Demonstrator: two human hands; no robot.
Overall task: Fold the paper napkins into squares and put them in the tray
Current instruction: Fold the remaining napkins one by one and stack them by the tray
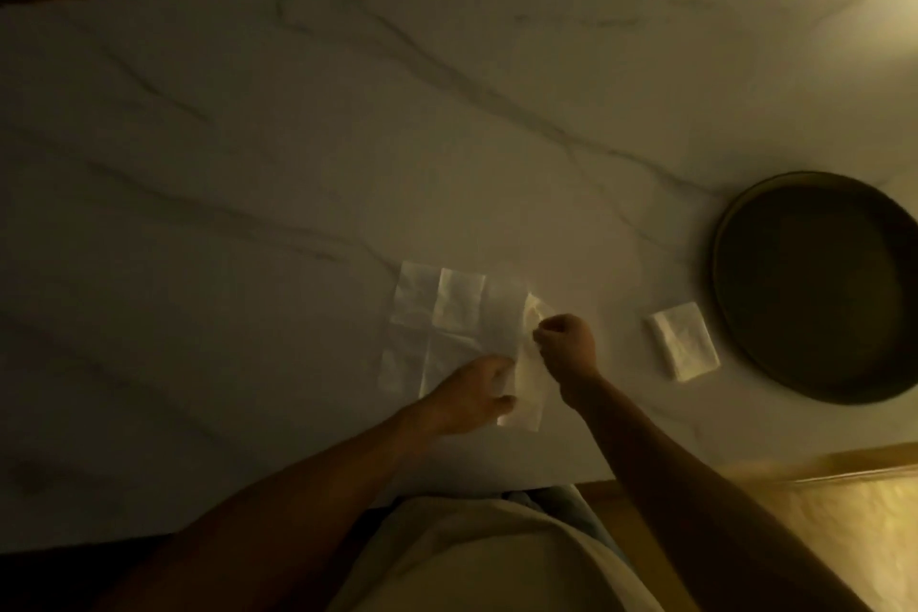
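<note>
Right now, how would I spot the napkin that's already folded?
Find the round dark tray on the marble table. Just beside its rim lies the folded napkin. Unlike the flat open sheet by the hands, it is a small thick square, untouched.

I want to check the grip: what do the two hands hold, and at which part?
Both hold the unfolded napkin by its raised right edge: the right hand pinches the far end, the left hand the near end.
</note>
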